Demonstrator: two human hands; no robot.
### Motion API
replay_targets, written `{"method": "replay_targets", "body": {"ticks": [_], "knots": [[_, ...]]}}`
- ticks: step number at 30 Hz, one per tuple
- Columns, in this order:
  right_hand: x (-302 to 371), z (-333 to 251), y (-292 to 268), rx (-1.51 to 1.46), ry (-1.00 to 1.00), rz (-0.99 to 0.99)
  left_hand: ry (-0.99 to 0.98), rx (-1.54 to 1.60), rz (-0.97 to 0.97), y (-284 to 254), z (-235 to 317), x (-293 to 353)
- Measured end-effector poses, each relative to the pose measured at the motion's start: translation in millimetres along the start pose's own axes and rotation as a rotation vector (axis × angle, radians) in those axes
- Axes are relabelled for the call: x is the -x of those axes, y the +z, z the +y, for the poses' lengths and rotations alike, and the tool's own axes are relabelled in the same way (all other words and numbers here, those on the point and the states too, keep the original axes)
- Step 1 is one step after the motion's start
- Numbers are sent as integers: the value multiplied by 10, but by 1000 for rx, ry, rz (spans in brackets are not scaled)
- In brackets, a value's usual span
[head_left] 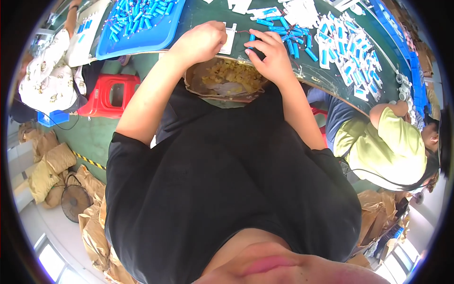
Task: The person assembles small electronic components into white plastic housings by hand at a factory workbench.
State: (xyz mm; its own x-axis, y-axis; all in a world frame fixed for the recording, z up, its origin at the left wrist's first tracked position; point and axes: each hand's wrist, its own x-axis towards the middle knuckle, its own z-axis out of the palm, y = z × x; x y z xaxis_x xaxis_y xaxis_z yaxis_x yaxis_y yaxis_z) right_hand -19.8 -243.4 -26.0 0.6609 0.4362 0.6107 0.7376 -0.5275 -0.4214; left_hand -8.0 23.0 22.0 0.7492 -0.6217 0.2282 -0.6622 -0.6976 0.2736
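My left hand [204, 41] is closed, its fingertips pressed at the left side of a flat white plastic holder [231, 39] near the table's front edge. My right hand [273, 54] has its thumb and fingers bent around a small blue cylindrical battery [252, 37], just right of the holder. A thin red wire runs between the battery and the holder. The left fingertips are partly hidden by the hand itself. Beyond my right hand lie loose blue batteries [297, 49] with thin wires.
A blue tray [176, 24] full of blue batteries stands at the left. White holders with batteries [351, 52] are heaped at the right. Below the table edge hangs an open container [198, 92] with yellowish scraps. Co-workers sit on both sides; a red stool [100, 97] is at the left.
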Motion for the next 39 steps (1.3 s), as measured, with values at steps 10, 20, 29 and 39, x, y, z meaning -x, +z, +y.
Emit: {"method": "replay_targets", "body": {"ticks": [10,20,29,39], "knots": [[29,-1,26,59,18,45,230,-214,28,9,-13,-159],[45,-6,24,-283,125,238,49,-11,146,157,-122,-34],[-239,-122,241,-338,107,99,-69,520,772,390,-29,210],[-292,2,152,-382,106,-145,-498,1454,257,801,64,1534]]}}
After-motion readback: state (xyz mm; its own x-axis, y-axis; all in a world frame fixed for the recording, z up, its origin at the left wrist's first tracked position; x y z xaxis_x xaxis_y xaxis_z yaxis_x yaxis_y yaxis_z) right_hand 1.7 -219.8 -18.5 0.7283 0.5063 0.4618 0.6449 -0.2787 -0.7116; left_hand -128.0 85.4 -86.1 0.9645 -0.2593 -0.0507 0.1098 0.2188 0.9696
